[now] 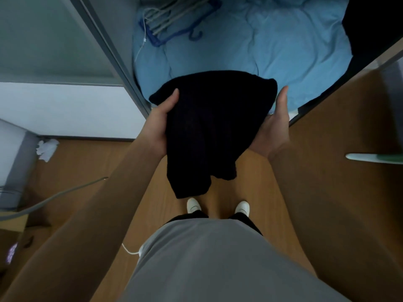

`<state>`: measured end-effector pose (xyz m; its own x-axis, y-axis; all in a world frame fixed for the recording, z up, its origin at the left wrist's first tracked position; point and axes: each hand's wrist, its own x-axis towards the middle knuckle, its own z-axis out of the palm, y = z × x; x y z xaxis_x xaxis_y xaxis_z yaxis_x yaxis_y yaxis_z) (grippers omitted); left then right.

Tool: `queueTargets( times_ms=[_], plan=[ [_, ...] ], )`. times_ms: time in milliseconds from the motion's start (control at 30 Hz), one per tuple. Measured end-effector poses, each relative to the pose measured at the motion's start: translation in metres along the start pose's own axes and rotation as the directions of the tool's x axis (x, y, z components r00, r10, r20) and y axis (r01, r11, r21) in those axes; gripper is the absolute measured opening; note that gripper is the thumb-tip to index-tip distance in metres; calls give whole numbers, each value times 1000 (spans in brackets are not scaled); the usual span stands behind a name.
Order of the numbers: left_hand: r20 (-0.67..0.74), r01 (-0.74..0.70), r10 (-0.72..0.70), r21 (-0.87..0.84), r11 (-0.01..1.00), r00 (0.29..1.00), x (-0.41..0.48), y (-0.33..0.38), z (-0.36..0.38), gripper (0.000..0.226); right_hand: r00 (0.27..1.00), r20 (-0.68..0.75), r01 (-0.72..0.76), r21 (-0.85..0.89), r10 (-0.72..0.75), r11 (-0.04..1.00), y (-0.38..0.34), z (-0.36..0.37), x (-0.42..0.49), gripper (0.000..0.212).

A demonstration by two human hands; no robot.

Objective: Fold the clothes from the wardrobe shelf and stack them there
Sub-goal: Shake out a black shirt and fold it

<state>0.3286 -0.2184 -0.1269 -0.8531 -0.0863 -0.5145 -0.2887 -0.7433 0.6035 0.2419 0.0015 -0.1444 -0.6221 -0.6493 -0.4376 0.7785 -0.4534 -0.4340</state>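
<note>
A black folded garment (209,127) hangs between my two hands at the front edge of the wardrobe shelf, its loose lower end drooping toward the floor. My left hand (161,123) grips its left side, thumb on top of the cloth. My right hand (274,127) supports the right side from beneath, thumb up along the edge; its fingers are hidden under the fabric. The shelf behind is covered by a light blue quilt (272,46).
Blue and white hangers (174,20) lie on the quilt at the back left. A dark garment (370,25) hangs at the right. A grey wardrobe frame (113,57) stands left, a brown door panel (349,118) right. Crumpled white paper (45,149) and a cable lie on the wooden floor.
</note>
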Motion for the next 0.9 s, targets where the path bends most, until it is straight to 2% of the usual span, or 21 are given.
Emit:
queueTargets(
  times_ms=[67,133,200,333,433,533,567,633,700,800,867,900],
  plan=[
    [-27,-12,12,-2,1000,1000,1,11,-7,40,999,30,-26,-72,29,997,15,4,7,81],
    [-47,8,-8,14,1000,999,2,23,-15,38,998,10,-49,-323,55,945,27,7,12,58],
    [-92,33,-24,96,995,995,4,36,-25,34,999,-36,-48,-492,34,870,31,11,15,41],
    [-242,140,-53,357,924,969,5,61,-46,41,989,-97,38,-576,-114,817,21,13,20,33],
    [-179,145,-61,504,852,982,5,63,-62,58,976,-152,25,-628,-154,778,14,17,25,29],
    [-148,53,34,544,837,988,12,50,-70,85,956,-225,3,-638,-190,770,8,22,30,32],
    [-142,34,62,593,805,988,16,46,-72,100,950,-242,-6,-642,-196,766,4,24,30,32],
    [-55,-15,75,696,718,996,24,39,-74,108,948,-251,-32,-688,-196,725,-6,26,30,28],
    [32,-79,90,800,594,995,31,37,-73,96,958,-228,-79,-790,-172,609,-19,26,27,26],
    [97,-172,199,896,409,975,38,46,-61,80,975,-168,-124,-955,-147,270,-35,32,23,34],
    [133,-207,224,915,347,965,44,56,-53,77,979,-126,-115,-990,-159,77,-41,39,25,37],
    [154,-227,231,915,333,961,46,63,-49,77,978,-94,-92,-996,-187,18,-44,44,27,37]
  ],
)
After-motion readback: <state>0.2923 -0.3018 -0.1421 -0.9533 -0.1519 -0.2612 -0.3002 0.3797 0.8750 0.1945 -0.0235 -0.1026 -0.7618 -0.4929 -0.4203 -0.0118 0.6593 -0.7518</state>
